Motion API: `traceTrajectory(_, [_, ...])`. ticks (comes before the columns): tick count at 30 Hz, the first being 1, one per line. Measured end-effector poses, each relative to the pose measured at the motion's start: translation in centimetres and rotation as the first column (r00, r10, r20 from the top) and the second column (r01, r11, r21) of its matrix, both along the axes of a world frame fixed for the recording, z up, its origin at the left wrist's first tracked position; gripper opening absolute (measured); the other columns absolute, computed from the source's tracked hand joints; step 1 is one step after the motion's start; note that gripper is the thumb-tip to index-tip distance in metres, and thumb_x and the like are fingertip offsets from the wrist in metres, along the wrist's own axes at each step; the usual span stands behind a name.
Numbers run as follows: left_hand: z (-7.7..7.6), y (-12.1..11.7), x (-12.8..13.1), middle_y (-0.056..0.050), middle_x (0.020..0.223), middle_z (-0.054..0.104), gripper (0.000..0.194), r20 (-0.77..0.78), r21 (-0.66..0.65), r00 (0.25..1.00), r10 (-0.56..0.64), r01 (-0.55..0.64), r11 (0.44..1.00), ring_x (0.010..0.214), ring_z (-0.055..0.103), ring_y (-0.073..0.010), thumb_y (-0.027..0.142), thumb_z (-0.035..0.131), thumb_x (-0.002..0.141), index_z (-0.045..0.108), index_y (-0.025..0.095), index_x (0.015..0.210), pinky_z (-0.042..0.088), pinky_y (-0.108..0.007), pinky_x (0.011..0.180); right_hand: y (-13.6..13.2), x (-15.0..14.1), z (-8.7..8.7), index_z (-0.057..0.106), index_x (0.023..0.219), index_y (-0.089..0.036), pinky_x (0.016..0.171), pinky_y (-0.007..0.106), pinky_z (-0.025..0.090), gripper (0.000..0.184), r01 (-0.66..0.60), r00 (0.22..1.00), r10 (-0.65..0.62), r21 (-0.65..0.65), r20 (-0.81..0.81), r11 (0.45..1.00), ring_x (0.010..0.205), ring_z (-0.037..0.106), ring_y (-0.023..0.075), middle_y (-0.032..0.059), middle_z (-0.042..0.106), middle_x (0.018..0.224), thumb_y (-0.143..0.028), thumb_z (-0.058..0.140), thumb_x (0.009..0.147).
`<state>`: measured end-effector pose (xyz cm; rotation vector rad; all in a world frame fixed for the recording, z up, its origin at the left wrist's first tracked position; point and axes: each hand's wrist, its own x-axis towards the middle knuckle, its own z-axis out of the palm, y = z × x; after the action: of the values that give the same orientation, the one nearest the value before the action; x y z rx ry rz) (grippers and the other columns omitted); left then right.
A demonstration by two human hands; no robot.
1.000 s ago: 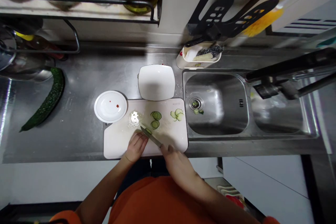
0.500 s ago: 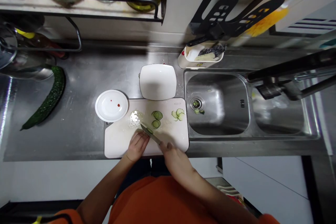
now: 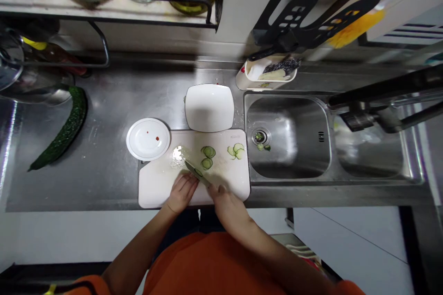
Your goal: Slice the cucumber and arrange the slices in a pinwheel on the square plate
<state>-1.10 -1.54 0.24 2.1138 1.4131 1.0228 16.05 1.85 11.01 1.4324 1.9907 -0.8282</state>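
A white cutting board (image 3: 155, 189) lies on the steel counter in front of me. My right hand (image 3: 226, 203) is closed around the handle of a knife (image 3: 195, 173) whose blade angles up and left over the board. My left hand (image 3: 182, 192) rests on the board beside the blade, fingers curled over a small cucumber piece (image 3: 198, 172) that is mostly hidden. Thin cucumber slices (image 3: 207, 156) lie in the board's middle, with a second group of slices (image 3: 236, 150) near its right edge.
A round white saucer (image 3: 148, 138) with red specks sits left of the board, a square white plate (image 3: 209, 108) behind it. A whole cucumber (image 3: 62, 131) lies far left. The steel sink (image 3: 287, 136) is right, a sponge tray (image 3: 266, 73) behind it.
My right hand and the knife have slid slightly left and up toward my left hand. The slices on the board lie as before.
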Motion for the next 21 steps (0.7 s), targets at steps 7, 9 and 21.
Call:
traceTrajectory(7, [-0.4, -0.1, -0.1, -0.008, 0.100, 0.067, 0.028, -0.005, 0.006, 1.000, -0.015, 0.015, 1.000, 0.097, 0.063, -0.0196, 0.008, 0.057, 0.085, 0.059, 0.016, 0.113, 0.054, -0.040, 0.086, 0.4, -0.4, -0.7, 0.055, 0.108, -0.018, 0.061, 0.023, 0.046, 0.033, 0.011, 1.000, -0.010, 0.013, -0.023, 1.000, 0.077, 0.065, 0.0170, 0.0089, 0.064, 0.093, -0.004, 0.031, 0.090])
traceTrajectory(9, [-0.4, -0.2, -0.1, -0.007, 0.099, 0.068, 0.028, -0.004, 0.001, 1.000, -0.009, 0.009, 1.000, 0.098, 0.063, -0.0191, 0.008, 0.057, 0.086, 0.059, 0.016, 0.113, 0.054, -0.039, 0.087, 0.4, -0.4, -1.0, 0.054, 0.108, -0.017, 0.060, 0.024, 0.046, 0.033, 0.000, 1.000, 0.001, 0.019, -0.027, 1.000, 0.078, 0.066, 0.0181, 0.0098, 0.063, 0.093, -0.004, 0.030, 0.090])
traceTrajectory(21, [-0.1, 0.1, 0.3, -0.008, 0.094, 0.068, 0.025, 0.029, 0.004, 0.999, 0.030, -0.030, 1.000, 0.095, 0.065, -0.0191, 0.011, 0.056, 0.087, 0.060, 0.017, 0.111, 0.055, -0.039, 0.085, -0.2, 0.1, -2.5, 0.053, 0.106, -0.019, 0.060, 0.025, 0.045, 0.031, 0.021, 0.998, -0.017, 0.062, -0.061, 0.998, 0.080, 0.064, 0.0188, 0.0086, 0.062, 0.094, -0.004, 0.031, 0.089])
